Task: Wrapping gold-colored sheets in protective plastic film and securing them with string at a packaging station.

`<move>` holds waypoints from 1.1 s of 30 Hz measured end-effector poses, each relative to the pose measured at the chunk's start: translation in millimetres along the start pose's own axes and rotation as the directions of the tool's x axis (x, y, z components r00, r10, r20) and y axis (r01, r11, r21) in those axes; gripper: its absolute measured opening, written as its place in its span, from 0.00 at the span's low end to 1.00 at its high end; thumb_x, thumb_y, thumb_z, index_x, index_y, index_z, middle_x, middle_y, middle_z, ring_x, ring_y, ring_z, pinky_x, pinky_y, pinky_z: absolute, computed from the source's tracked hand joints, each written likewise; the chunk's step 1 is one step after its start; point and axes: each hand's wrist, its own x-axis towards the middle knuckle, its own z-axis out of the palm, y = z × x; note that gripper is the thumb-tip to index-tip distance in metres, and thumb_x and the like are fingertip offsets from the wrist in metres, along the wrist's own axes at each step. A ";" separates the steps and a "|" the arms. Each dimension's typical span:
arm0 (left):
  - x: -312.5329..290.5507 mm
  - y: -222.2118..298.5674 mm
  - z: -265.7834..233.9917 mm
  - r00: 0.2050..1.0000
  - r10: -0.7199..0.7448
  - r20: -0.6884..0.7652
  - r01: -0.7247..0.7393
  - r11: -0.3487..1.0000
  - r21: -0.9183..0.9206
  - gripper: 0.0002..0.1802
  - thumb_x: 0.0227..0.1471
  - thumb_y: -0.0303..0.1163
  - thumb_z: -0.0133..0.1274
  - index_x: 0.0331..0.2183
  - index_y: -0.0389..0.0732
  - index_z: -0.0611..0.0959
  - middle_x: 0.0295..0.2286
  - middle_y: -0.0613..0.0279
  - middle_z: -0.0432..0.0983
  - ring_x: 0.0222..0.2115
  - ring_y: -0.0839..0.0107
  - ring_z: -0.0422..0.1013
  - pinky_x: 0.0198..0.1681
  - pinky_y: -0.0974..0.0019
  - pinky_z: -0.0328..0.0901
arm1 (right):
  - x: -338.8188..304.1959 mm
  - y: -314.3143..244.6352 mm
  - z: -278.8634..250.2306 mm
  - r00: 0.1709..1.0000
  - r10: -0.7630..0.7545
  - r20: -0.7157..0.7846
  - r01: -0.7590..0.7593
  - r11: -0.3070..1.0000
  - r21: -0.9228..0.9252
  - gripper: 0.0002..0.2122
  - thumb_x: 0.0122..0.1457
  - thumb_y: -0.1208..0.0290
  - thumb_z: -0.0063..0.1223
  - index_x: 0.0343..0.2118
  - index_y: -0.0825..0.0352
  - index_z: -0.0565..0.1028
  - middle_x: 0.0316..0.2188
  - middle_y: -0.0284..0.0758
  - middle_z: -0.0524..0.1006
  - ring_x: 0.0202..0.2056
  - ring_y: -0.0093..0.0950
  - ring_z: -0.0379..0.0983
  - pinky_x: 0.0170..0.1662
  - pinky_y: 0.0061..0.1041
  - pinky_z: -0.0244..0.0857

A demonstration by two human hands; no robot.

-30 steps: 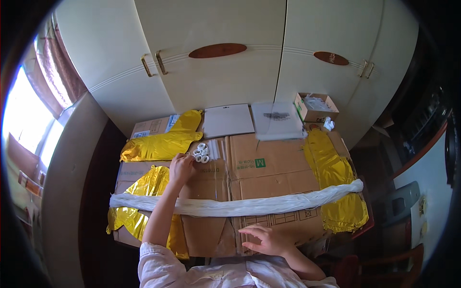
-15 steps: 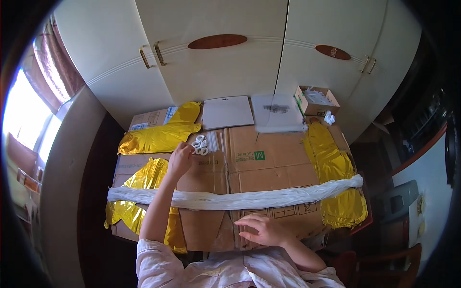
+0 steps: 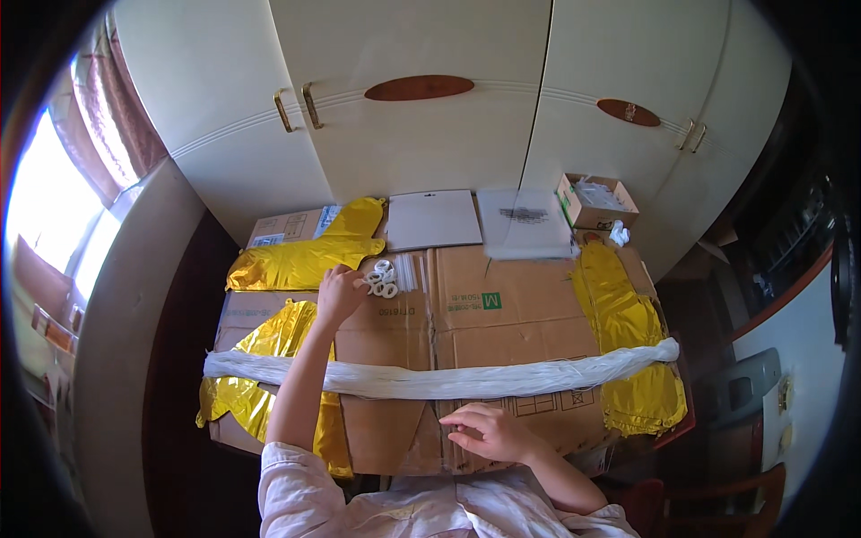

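My left hand reaches to the far middle of the table, its fingers drawn together at the edge of a small cluster of white rings. Its fingertips are partly hidden, so what they pinch cannot be made out. Beside the rings lie thin clear straws. A long bundle of white threads stretches across the table, passing beneath my left forearm. My right hand hovers near the front edge, below the bundle, with thumb and fingers apart and holding nothing.
Flat gold foil balloons lie at the left, another gold foil balloon at the right. Flattened cardboard covers the table. At the back are a grey-white board, a clear plastic bag and an open box. Cabinets stand behind.
The whole view has shifted slightly, with the table a little lower in it. My left hand stays beside the rings, and my right hand keeps nearly the same pose.
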 end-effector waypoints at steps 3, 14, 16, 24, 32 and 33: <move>2.9 -1.5 5.6 0.999 -0.039 0.012 0.038 0.998 0.053 0.12 0.38 0.34 0.53 0.30 0.45 0.84 0.36 0.57 0.74 0.41 0.58 0.66 0.44 0.58 0.63 | -2.5 2.2 0.7 1.000 0.011 -0.008 -0.011 1.000 -0.024 0.10 0.53 0.68 0.54 0.39 0.64 0.75 0.32 0.35 0.76 0.31 0.29 0.74 0.34 0.24 0.69; 2.5 -1.7 5.9 0.994 -0.033 0.101 0.024 0.996 0.088 0.09 0.40 0.37 0.53 0.27 0.46 0.81 0.32 0.61 0.75 0.40 0.60 0.67 0.43 0.54 0.59 | 1.0 5.7 3.1 1.000 -0.013 -0.013 0.013 1.000 -0.027 0.10 0.54 0.67 0.53 0.38 0.64 0.75 0.32 0.35 0.76 0.32 0.31 0.74 0.35 0.26 0.69; 2.4 0.2 4.3 0.992 -0.069 0.107 0.056 0.992 0.117 0.09 0.40 0.37 0.53 0.27 0.46 0.81 0.30 0.62 0.75 0.39 0.60 0.67 0.42 0.54 0.59 | 3.6 6.3 2.6 0.999 -0.032 -0.012 0.031 0.999 -0.039 0.10 0.53 0.67 0.53 0.37 0.65 0.75 0.32 0.35 0.76 0.32 0.31 0.74 0.36 0.27 0.69; -12.3 13.1 -27.4 0.988 -0.113 0.108 0.118 0.992 -0.037 0.22 0.41 0.38 0.53 0.42 0.46 0.76 0.34 0.59 0.74 0.40 0.59 0.67 0.45 0.54 0.56 | 38.1 28.2 -19.5 0.999 0.019 -0.027 -0.026 0.958 -0.286 0.07 0.52 0.72 0.53 0.34 0.64 0.77 0.30 0.36 0.76 0.32 0.31 0.74 0.36 0.29 0.69; -111.0 94.3 -65.6 0.959 0.271 0.088 -0.264 0.961 -0.081 0.14 0.42 0.32 0.55 0.36 0.44 0.79 0.31 0.58 0.70 0.35 0.61 0.68 0.39 0.58 0.62 | 96.1 60.5 -7.6 0.974 0.185 0.132 -0.112 0.898 -0.426 0.08 0.53 0.67 0.50 0.30 0.64 0.78 0.30 0.37 0.75 0.35 0.36 0.72 0.40 0.33 0.66; -128.9 106.7 -63.0 0.956 0.264 0.130 -0.263 0.965 -0.025 0.16 0.43 0.35 0.55 0.38 0.44 0.78 0.32 0.59 0.69 0.37 0.62 0.67 0.39 0.59 0.61 | 101.2 64.2 -4.8 0.968 0.200 0.155 -0.118 0.899 -0.422 0.08 0.53 0.67 0.49 0.30 0.64 0.78 0.30 0.37 0.75 0.35 0.36 0.72 0.40 0.33 0.66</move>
